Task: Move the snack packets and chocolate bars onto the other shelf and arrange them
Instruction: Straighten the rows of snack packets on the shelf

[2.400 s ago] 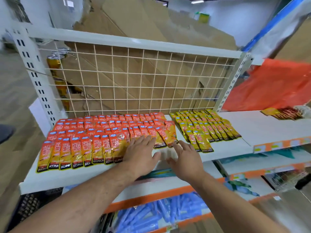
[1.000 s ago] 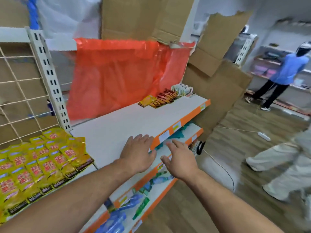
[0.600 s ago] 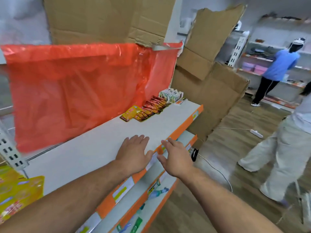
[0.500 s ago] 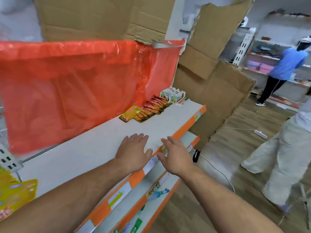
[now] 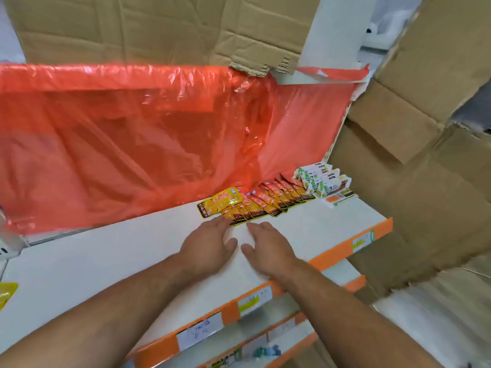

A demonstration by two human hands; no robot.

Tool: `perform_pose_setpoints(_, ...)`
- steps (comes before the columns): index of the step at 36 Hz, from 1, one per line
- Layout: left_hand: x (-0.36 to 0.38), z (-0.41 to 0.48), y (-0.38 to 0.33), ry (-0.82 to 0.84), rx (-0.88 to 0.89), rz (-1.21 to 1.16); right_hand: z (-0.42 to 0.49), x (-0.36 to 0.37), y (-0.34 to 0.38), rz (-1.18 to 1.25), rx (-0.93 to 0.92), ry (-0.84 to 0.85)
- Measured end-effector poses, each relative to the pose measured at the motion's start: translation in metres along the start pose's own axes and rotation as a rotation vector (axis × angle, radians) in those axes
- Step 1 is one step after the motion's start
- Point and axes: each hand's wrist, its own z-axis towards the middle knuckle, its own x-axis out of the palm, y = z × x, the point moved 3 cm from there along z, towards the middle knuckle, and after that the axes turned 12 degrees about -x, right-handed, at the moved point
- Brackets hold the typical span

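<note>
Flat left hand (image 5: 210, 247), right hand (image 5: 269, 250) (outstretched)

we pass freely over flat white shelf board (image 5: 93, 264), translucent red plastic sheet (image 5: 119, 144) walls the back, overlapping orange foil snack packets (image 5: 268, 201) block far right

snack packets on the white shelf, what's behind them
A translucent red plastic sheet, hanging down to the shelf. Only dim shapes show through it; what stands behind is hidden.
</note>
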Motion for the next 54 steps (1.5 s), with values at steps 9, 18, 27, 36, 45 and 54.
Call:
perform_pose_setpoints(9, 0.023, 0.021, -0.006, -0.012, -0.154, 0.139, 0.048, 0.005, -0.024, -0.056, -0.154, 0.148)
perform_pose_setpoints(18, 0.024, 0.033, -0.018, 0.048, -0.227, 0.249, 0.067, 0.009, -0.028, -0.066, -0.198, 0.236)
perform_pose_setpoints(27, 0.018, 0.030, -0.022, 0.054, -0.156, 0.226, 0.066, 0.007, -0.025, -0.093, -0.227, 0.242)
perform_pose_setpoints(36, 0.029, 0.021, 0.009, -0.184, 0.064, -0.005, 0.038, 0.013, -0.019, 0.001, -0.278, 0.115)
perform_pose_setpoints(45, 0.030, -0.002, 0.023, -0.220, -0.046, -0.210, 0.032, 0.018, 0.005, 0.137, -0.193, 0.051)
perform_pose_setpoints(54, 0.037, 0.001, 0.016, -0.294, -0.365, -0.305, 0.048, 0.021, 0.008, 0.130, 0.024, -0.001)
